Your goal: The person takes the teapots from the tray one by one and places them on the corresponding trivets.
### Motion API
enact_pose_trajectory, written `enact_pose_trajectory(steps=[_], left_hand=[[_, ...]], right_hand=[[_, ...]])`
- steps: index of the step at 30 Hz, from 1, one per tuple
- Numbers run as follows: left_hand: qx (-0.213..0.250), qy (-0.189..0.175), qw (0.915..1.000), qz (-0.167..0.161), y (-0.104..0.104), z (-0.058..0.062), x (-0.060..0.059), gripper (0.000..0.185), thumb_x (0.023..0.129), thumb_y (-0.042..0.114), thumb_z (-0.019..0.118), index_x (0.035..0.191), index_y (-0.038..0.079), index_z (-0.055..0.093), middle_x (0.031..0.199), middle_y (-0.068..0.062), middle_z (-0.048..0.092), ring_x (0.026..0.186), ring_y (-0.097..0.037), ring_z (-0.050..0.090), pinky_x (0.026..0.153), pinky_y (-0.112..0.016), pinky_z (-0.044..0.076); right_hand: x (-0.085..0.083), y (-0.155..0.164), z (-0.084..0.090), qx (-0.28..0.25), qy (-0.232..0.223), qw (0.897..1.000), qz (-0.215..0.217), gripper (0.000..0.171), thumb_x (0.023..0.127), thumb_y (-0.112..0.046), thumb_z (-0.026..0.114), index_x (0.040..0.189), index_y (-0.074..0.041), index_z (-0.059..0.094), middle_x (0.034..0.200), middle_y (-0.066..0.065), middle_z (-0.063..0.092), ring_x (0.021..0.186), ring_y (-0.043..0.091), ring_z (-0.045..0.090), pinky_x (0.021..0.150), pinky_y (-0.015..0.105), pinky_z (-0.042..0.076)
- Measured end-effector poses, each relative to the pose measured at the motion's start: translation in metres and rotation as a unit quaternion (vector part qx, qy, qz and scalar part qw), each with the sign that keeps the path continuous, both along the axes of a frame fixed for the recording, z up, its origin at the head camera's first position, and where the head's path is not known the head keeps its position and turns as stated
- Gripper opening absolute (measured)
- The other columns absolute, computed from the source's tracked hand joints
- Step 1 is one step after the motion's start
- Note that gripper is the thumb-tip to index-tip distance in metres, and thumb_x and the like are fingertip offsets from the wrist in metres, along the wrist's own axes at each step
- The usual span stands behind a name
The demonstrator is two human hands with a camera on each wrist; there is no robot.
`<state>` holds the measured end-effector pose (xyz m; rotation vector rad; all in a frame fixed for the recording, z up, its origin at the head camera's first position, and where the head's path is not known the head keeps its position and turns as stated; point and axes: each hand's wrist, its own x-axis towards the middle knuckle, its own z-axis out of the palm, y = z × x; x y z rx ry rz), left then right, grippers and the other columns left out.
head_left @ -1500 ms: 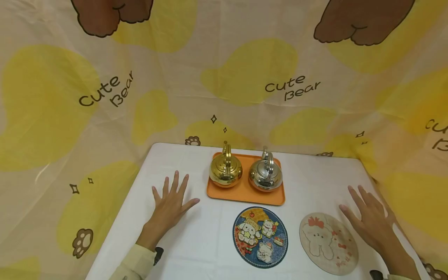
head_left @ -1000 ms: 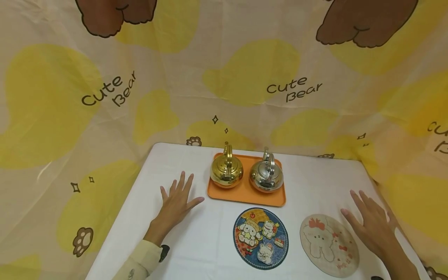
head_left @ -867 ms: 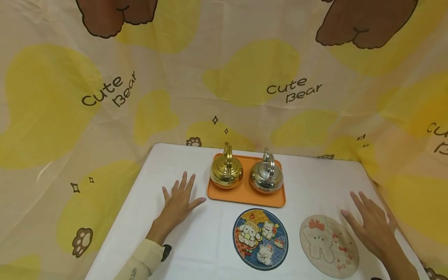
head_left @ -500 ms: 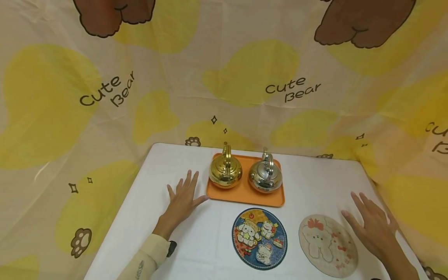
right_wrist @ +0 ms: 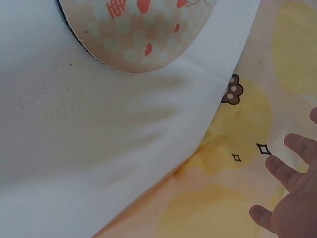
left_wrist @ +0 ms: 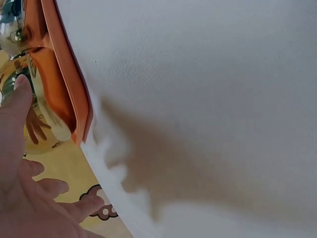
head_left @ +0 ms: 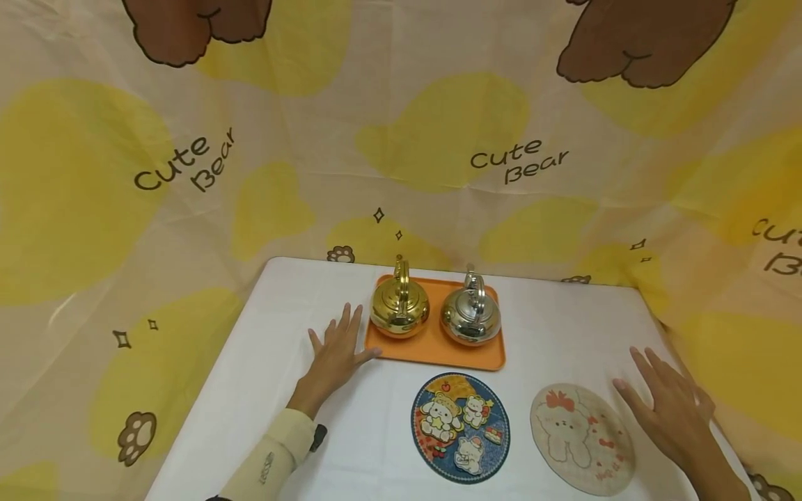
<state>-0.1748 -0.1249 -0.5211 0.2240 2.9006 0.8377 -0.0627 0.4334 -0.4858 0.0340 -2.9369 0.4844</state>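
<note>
Yellow bear-print cloth hangs behind the white table and fills the upper two thirds of the head view. At the centre of the frame sits the orange tray, carrying a gold kettle on its left half and a silver kettle on its right half, the two close together but apart. Your left hand lies flat with fingers spread wide, holding nothing, its thumb just at the tray's lower-left corner; the left wrist view shows the tray's rim right beside the thumb. Below the tray lies a blue bear mat, and to its right a beige rabbit mat. Your right hand is likewise open and empty, at the lower right of the frame just beside the beige mat's edge.

Risk as I judge it: your thumb is so near the tray that a sideways nudge could slide it and rock the round kettles into each other. The handles stand upright, so a careless sweep across could catch one.
</note>
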Motion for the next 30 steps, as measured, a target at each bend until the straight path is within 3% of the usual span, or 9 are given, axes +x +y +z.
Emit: enact_pose_trajectory(steps=[14,30], left_hand=[[0.012,-0.004,0.9999,-0.009,0.011,-0.011,-0.009,0.109,0.094,0.05,0.077,0.172,0.013,0.011,0.178,-0.017,0.006,0.155,-0.063,0.014,0.115,-0.084,-0.012],[0.001,-0.026,0.9996,-0.013,0.015,-0.02,-0.01,0.105,0.095,0.054,0.073,0.17,0.006,0.016,0.178,-0.014,0.011,0.157,-0.062,0.008,0.115,-0.083,-0.014]], right_hand=[[0.003,0.0,0.001,0.011,-0.003,1.0,-0.014,0.075,0.109,-0.043,0.054,0.17,-0.014,0.021,0.17,0.031,0.024,0.146,0.065,0.024,0.103,0.09,0.009],[0.004,-0.001,-0.002,0.006,-0.008,1.0,-0.012,0.075,0.109,-0.043,0.053,0.171,-0.015,0.02,0.17,0.031,0.024,0.145,0.063,0.027,0.103,0.091,0.007]])
